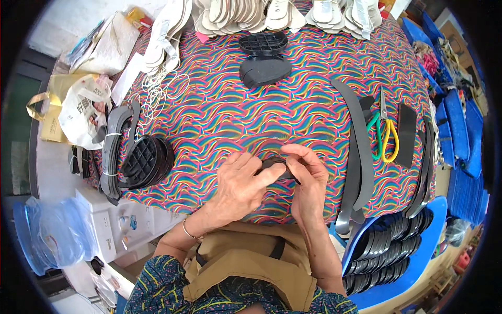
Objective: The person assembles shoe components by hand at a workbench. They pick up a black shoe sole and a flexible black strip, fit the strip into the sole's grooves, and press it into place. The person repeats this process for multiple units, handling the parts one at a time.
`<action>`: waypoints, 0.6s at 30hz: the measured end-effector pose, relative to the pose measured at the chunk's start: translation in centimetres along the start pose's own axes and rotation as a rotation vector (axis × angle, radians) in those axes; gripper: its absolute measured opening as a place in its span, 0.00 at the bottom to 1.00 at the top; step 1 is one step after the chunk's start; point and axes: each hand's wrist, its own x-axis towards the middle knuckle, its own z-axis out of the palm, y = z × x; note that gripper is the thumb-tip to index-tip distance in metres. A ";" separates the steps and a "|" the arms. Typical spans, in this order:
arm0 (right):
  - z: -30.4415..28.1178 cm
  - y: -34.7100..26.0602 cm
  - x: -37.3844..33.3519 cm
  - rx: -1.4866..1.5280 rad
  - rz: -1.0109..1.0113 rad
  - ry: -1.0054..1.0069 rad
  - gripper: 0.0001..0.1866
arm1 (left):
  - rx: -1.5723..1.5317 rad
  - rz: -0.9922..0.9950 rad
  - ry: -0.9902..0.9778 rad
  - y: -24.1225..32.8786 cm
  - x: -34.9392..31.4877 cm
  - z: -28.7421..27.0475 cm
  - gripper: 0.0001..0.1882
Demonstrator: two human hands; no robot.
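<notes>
Close to the table's front edge, both hands meet on a small dark curved piece (274, 161), mostly hidden by the fingers. My left hand (241, 180) is closed on its left side, with a finger stretched across its top. From the other side, my right hand (308, 175) pinches the piece between thumb and fingers. Further back on the patterned cloth lie a black shoe heel with a gridded underside (263, 43) and a smooth black heel (265, 71). Long dark grey curved strips (360, 152) lie to the right of my right hand.
Scissors (387, 133) with a green and a yellow handle lie on the right, beside a black rectangular piece (406, 136). Gridded heels (148, 161) and tied strips (111, 157) sit left. Pale insoles (230, 15) line the back. A blue bin (438, 214) holds rows of black pieces.
</notes>
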 end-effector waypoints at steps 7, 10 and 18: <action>-1.3 -0.2 1.0 -0.014 0.074 -0.021 0.09 | -0.083 -0.101 -0.009 0.6 1.0 0.0 0.25; -2.5 -0.5 1.5 -0.076 0.153 -0.058 0.09 | -0.110 -0.116 -0.004 0.7 1.2 0.1 0.22; -2.9 -4.7 -0.6 -1.238 -0.767 -0.245 0.18 | -0.182 -0.131 0.055 0.2 1.6 -0.1 0.20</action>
